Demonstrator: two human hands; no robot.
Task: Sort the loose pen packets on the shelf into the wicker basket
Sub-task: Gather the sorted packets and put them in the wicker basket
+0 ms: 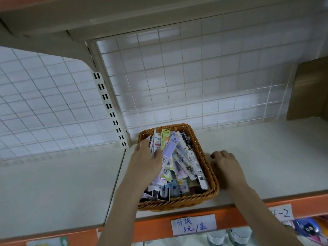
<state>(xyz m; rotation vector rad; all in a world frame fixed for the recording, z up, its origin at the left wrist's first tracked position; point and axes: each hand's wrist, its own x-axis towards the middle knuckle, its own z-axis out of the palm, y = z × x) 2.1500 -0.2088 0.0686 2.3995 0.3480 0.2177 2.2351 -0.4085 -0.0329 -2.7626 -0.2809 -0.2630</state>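
Note:
A brown wicker basket (211, 176) stands on the white shelf near its front edge, full of long pen packets (184, 162) in purple, green, white and black. My left hand (146, 161) lies inside the basket's left side, its fingers and thumb closed around a bunch of upright packets. My right hand (226, 166) rests on the shelf just outside the basket's right wall, fingers curled, nothing visible in it. No loose packets show on the shelf around the basket.
The white shelf (266, 157) has a wire grid back (195, 82) and a slotted upright post (110, 107) left of the basket. A brown cardboard box (309, 89) stands at the back right. An orange front strip carries a handwritten label (193, 224).

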